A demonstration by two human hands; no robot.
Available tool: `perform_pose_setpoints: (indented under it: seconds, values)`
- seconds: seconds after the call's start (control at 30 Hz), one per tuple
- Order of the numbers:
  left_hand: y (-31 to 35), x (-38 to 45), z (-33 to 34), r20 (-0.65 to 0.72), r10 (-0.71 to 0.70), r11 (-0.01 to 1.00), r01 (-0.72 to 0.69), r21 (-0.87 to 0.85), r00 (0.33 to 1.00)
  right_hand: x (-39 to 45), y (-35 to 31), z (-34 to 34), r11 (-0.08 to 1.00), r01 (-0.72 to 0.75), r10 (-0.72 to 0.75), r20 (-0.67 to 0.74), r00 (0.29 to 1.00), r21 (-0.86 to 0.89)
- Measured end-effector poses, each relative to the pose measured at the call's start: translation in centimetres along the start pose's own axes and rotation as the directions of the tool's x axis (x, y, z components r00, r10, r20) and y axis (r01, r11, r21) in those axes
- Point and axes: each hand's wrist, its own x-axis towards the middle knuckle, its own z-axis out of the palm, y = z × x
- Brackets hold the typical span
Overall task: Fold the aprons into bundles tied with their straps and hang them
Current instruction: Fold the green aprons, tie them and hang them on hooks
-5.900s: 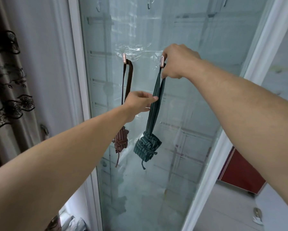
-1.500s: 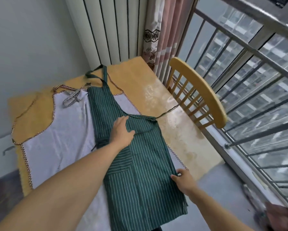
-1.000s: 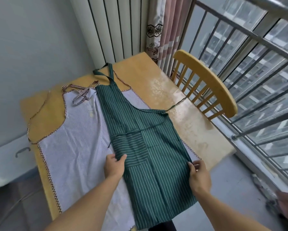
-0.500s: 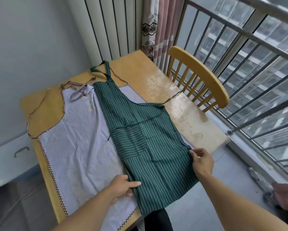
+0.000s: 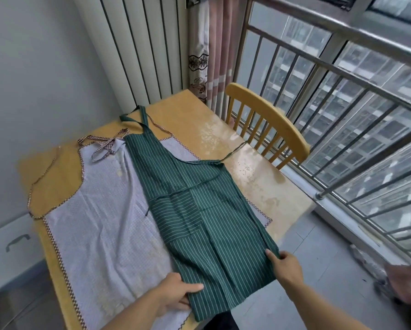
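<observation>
Green striped cloth is pinched at its near hem by both hands: the left hand [image 5: 175,295] grips the near left corner, the right hand [image 5: 286,265] nips the right edge. The green apron [image 5: 199,210] lies flat on the tabletop [image 5: 259,177], over a pale checked apron [image 5: 104,222] that spreads out to its left. It looks light, limp and easy to crease, so corners and hems seem the surest holds. I count two aprons, and one wooden chair [image 5: 268,125] beyond the green apron.

One head-worn camera looks down, close, over the table [image 5: 259,186].
</observation>
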Motion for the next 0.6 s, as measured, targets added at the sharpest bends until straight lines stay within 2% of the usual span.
perform_pose_setpoints:
  seconds: [0.07, 0.17, 0.3, 0.4, 0.5, 0.57, 0.6]
  values:
    - [0.0, -0.1, -0.4, -0.002, -0.012, 0.998, 0.012, 0.054, 1.000, -0.6, -0.6, -0.7, 1.000, 0.015, -0.015, -0.030, 0.999, -0.007]
    - [-0.2, 0.3, -1.1, -0.026, 0.032, 0.998, -0.031, 0.049, 0.999, -1.7, -1.3, -1.7, 0.994, 0.054, -0.058, -0.037, 0.998, -0.095]
    - [0.3, 0.0, -1.9, -0.040, 0.026, 0.998, -0.023, 0.059, 0.999, -2.6, -1.3, -1.5, 0.991, 0.082, -0.088, -0.060, 0.994, -0.110]
    - [-0.1, -1.0, -2.3, 0.067, 0.029, 0.998, -0.032, 0.052, 0.997, -3.7, -1.8, -1.6, 0.994, 0.098, -0.102, -0.084, 0.991, -0.045]
    - [0.1, -2.5, -2.5, 0.213, 0.004, 0.998, -0.016, 0.057, 0.977, -4.0, -3.3, -2.1, 0.993, 0.018, -0.011, -0.061, 0.998, 0.115]
    - [1.7, -4.0, -2.9, 0.289, -0.066, 0.997, 0.072, -0.010, 0.955, -3.5, -4.7, -2.7, 0.982, -0.045, 0.047, -0.004, 0.999, 0.181]
    - [2.7, -4.5, -3.4, 0.324, -0.054, 0.994, 0.082, -0.073, 0.945, -3.1, -5.3, -2.9, 0.977, -0.082, 0.077, 0.033, 0.996, 0.198]
